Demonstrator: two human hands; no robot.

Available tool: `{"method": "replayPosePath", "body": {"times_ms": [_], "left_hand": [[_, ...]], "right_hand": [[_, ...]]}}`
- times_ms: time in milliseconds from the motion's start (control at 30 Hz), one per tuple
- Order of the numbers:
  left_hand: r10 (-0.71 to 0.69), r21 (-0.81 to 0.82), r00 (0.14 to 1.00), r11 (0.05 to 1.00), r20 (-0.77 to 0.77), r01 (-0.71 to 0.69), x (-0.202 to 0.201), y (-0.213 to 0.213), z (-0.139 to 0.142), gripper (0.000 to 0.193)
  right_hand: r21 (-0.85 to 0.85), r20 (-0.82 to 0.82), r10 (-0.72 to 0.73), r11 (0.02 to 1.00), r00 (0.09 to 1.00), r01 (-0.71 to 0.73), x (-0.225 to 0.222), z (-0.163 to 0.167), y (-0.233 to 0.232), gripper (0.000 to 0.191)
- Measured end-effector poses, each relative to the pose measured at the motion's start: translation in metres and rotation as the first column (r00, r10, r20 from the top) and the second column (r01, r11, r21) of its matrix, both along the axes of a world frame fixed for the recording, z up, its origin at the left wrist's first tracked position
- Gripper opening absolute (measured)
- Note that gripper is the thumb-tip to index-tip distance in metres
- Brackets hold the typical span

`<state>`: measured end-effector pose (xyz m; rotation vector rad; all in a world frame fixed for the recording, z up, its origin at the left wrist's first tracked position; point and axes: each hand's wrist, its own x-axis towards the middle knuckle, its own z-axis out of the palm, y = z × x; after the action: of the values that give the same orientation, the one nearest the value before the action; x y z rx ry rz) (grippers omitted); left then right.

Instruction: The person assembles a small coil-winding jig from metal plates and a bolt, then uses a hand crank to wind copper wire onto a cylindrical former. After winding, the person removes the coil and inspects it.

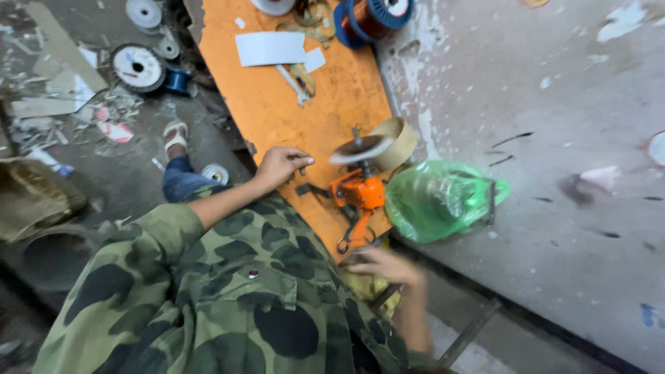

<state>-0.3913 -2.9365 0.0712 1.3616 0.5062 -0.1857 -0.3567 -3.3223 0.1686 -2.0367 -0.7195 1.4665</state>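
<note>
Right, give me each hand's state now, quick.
Left hand: fingers loosely curled, resting on the orange table, holding nothing visible.
Right hand: blurred, at the orange winder; grip cannot be told.

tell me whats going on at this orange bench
A person in a camouflage shirt works at an orange bench against a wall. The left hand rests on the benchtop beside a small orange hand-cranked machine, whose top disc is blurred as if spinning. The right hand, also blurred, is at the machine's crank end. A green plastic bag and a tape roll sit beside it; a copper wire spool and a wrench lie further up.
</note>
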Motion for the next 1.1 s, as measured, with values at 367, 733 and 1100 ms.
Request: {"method": "replayPosePath", "body": {"times_ms": [367, 733, 1100], "left_hand": [[-0.013, 0.008, 1.0, 1.0, 0.021, 0.013, -0.001, 0.001, 0.001, 0.025], [-0.013, 0.048, 1.0, 0.999, 0.014, 0.012, -0.002, 0.003, 0.002, 0.025], [-0.03, 0.043, 0.999, 0.999, 0.03, 0.029, -0.002, 0.002, -0.006, 0.024]], "right_hand": [[0.164, 0.102, 0.176, 0.968, 0.979, -0.191, 0.012, 0.007, -0.013, 0.026], [0.144, -0.155, -0.143, 0.975, 0.977, 0.166, 0.003, 0.032, -0.003, 0.044], [-0.305, -0.051, -0.447, 0.859, 0.893, 0.412, 0.014, 0.059, 0.012, 0.038]]}}
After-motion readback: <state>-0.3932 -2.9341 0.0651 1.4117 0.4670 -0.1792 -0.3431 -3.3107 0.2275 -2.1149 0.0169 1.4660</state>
